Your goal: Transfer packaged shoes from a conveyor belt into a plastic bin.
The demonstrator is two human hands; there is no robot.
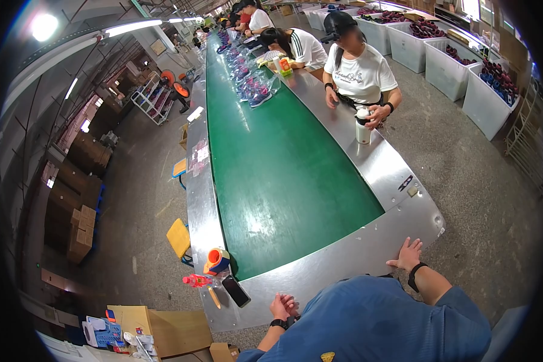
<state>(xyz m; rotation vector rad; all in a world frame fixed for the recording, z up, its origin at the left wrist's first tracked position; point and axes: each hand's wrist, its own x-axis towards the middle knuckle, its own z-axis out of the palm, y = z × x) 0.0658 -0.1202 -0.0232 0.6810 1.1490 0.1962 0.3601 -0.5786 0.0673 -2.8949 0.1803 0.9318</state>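
Overexposed: round white ceiling lamp (44, 26) and long white tube light (134, 28), above and left of the long green conveyor belt (271, 175). Glare: belt, and grey metal tabletop (381, 166) beside it. Far left of belt: dim. Straight edges bowed; corners black.

Shiny silver metal tabletop (368, 244), flat, black phone (236, 291) lying flat near its left corner
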